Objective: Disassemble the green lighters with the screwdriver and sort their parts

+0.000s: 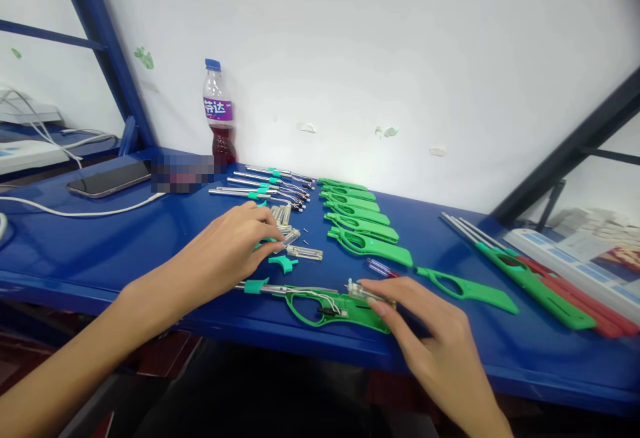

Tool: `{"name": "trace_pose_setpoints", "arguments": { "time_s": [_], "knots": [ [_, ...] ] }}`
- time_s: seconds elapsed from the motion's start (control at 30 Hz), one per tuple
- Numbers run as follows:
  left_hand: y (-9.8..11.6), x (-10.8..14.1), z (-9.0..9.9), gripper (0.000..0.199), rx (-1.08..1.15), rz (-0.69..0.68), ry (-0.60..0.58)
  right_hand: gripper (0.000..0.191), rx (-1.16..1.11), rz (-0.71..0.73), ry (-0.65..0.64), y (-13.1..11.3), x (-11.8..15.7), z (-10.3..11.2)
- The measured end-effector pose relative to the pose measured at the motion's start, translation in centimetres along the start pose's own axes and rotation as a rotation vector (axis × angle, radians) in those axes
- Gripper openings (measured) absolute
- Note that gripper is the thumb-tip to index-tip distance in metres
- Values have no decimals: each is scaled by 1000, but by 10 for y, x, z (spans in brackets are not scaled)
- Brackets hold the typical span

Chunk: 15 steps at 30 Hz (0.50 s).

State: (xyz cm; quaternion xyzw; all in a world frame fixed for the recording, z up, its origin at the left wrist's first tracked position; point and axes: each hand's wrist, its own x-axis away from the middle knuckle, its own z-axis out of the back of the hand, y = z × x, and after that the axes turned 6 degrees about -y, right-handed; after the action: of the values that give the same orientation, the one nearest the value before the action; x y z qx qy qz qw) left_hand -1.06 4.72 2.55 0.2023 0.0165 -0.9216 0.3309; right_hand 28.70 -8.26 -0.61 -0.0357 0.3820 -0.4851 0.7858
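Note:
My right hand [425,331] pinches a small clear fuel tank [373,293] between thumb and index finger. It is just above a green lighter half-shell [360,311] at the table's front edge. A metal lighter tube [273,289] with a teal collar, wires and a black part [329,311] rests across that shell. My left hand [245,238] has thumb and fingers drawn together at a pile of clear tanks [281,215]; what they grip is hidden. Beside its fingertips lie a single clear tank [306,253] and a teal trigger [284,264].
Several tube assemblies [260,183] and green half-shells [370,246] lie in rows behind. A screwdriver [381,267] lies near my right hand. Green and red lighters [540,285] are at right. A phone [110,179] and a drink bottle [219,115] occupy the left.

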Motion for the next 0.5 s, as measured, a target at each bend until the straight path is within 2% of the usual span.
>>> {"name": "trace_pose_setpoints", "arguments": {
  "time_s": [0.13,0.27,0.33,0.43,0.5],
  "knots": [
    [3,2,5,24,-20,6,-14,20,-9,-2,-7,1,0,0],
    [16,10,16,17,6,26,-9,21,-18,-4,-18,1,1,1],
    [22,18,20,13,52,26,-45,21,-17,-2,-21,1,0,0],
    [28,31,19,19,87,8,-155,20,-12,16,-20,1,-2,-1],
    [29,38,13,25,77,1,-126,21,-7,34,-32,3,-2,-2]
  ]
}}
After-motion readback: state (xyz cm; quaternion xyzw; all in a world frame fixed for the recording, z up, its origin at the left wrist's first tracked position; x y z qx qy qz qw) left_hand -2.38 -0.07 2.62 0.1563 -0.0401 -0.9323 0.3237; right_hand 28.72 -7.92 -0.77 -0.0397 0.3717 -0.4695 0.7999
